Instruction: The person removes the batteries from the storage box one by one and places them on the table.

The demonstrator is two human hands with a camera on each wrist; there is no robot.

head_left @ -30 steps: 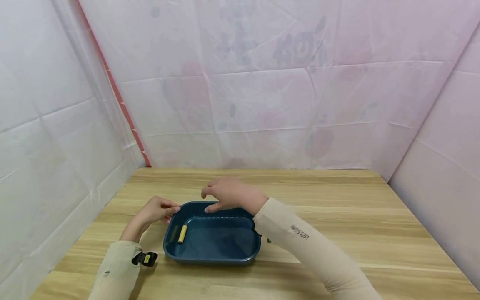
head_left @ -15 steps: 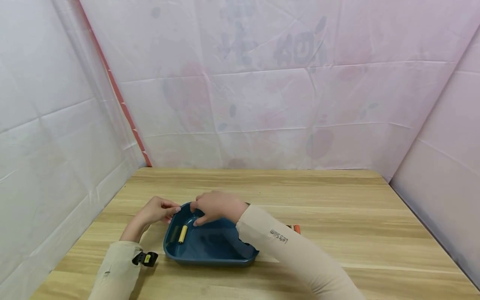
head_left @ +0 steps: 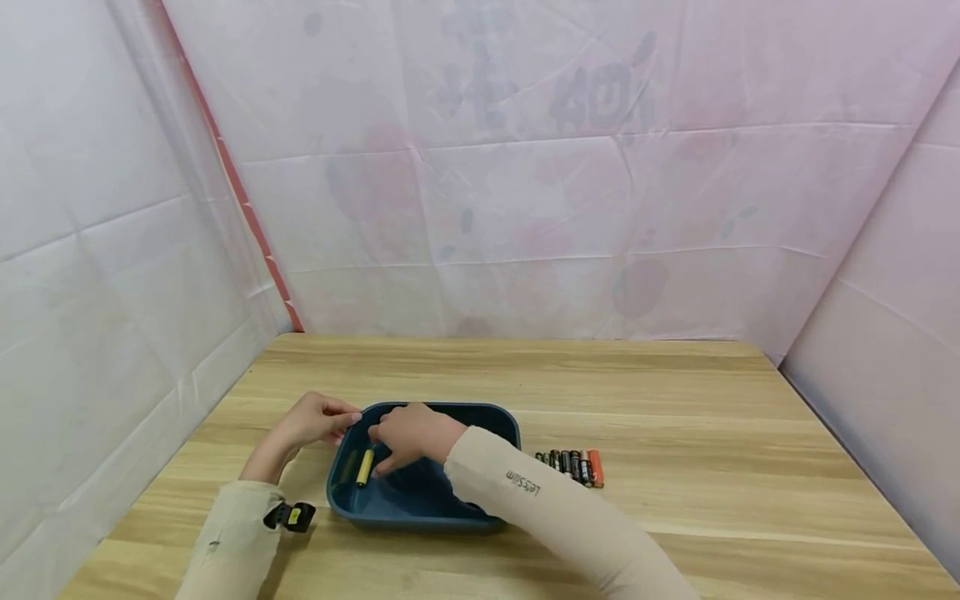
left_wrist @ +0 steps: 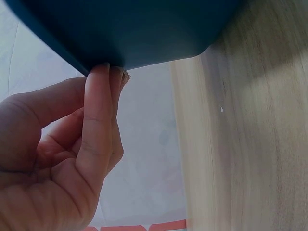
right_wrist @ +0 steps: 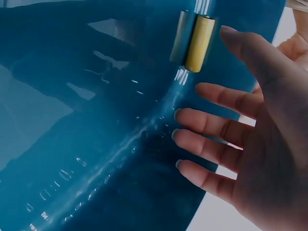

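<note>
Right hand (head_left: pixel 408 433) has come down into the blue tray (head_left: pixel 480 417), uncovering the row of batteries (head_left: pixel 572 465) beside it.
Its fingers are spread, holding nothing, just beside the yellow battery (right_wrist: pixel 199 43); left hand (head_left: pixel 315 419) pinches the tray's corner, fingertips partly hidden.

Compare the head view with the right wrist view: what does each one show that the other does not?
Only the head view shows the row of batteries on the table, right of the tray, both sleeves, and the left hand pinching the tray's corner. Only the right wrist view shows the right hand's fingers spread and straight, holding nothing, and the tray's glossy floor close up. Both show the blue tray, the yellow battery inside it and the right hand beside it.
</note>
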